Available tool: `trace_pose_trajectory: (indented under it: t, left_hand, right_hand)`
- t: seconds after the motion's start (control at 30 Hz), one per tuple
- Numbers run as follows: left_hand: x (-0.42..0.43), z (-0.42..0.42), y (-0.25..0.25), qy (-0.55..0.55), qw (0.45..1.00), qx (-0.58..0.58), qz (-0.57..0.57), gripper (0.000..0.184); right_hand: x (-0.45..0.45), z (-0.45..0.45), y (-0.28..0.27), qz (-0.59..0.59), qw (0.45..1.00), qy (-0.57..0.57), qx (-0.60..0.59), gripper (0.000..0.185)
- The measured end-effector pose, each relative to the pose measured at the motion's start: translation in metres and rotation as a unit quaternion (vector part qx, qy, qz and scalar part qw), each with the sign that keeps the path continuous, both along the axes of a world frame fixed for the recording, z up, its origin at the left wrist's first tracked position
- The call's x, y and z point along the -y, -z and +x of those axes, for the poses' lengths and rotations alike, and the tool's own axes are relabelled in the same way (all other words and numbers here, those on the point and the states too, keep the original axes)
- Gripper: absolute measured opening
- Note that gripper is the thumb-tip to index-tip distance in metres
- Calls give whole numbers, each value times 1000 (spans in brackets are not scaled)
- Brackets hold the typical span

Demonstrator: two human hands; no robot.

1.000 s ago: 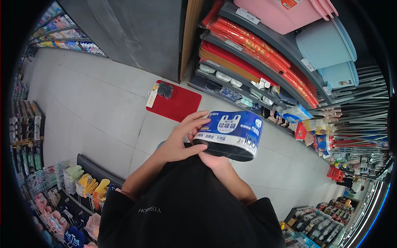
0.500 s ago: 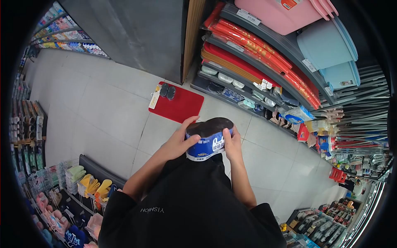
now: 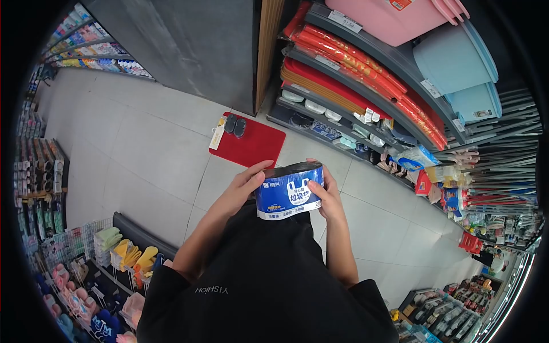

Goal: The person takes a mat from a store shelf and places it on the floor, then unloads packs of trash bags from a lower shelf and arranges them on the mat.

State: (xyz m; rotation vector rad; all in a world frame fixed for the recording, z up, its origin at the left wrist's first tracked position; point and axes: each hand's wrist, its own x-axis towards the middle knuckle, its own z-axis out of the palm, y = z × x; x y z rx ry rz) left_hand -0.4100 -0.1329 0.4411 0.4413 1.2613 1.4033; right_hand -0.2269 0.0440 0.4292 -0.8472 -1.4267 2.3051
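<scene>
A pack of black rolls in a blue and white printed wrapper is held in front of my black shirt. Its printed side faces me, and the black top shows along the upper edge. My left hand grips the left end, thumb near the top corner. My right hand holds the right end, with the thumb on the printed front and the fingers behind. The undersides of the fingers are hidden by the pack.
A red mat with dark slippers lies on the tiled floor. Shelves with red rolls and pink and blue tubs stand at upper right. Racks of gloves and slippers are at lower left.
The pack has turned from its black side to its printed front and come in closer to my body. My right hand has moved from beneath it to its right end.
</scene>
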Motion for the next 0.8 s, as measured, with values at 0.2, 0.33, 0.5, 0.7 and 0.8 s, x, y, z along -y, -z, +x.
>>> trace_pose_trajectory:
  t: [0.2, 0.33, 0.5, 0.7, 0.8]
  left_hand:
    - [-2, -19, -8, 103, 989, -108, 7, 82]
    - [-13, -29, -3, 177, 963, -195, -57, 95]
    - [-43, -32, 23, 208, 938, -239, -139, 92]
    - [-66, -14, 132, 133, 845, -398, -331, 82]
    - [-70, -17, 196, 150, 812, -387, -410, 82]
  right_hand:
    - [-8, -7, -19, 107, 993, -50, -13, 68]
    - [-10, -19, -21, 155, 983, -91, 22, 73]
    - [-26, -29, 19, 203, 968, -130, 74, 74]
    - [-71, -15, 106, 352, 860, -243, 276, 62]
    - [-87, -8, 141, 340, 834, -307, 308, 57]
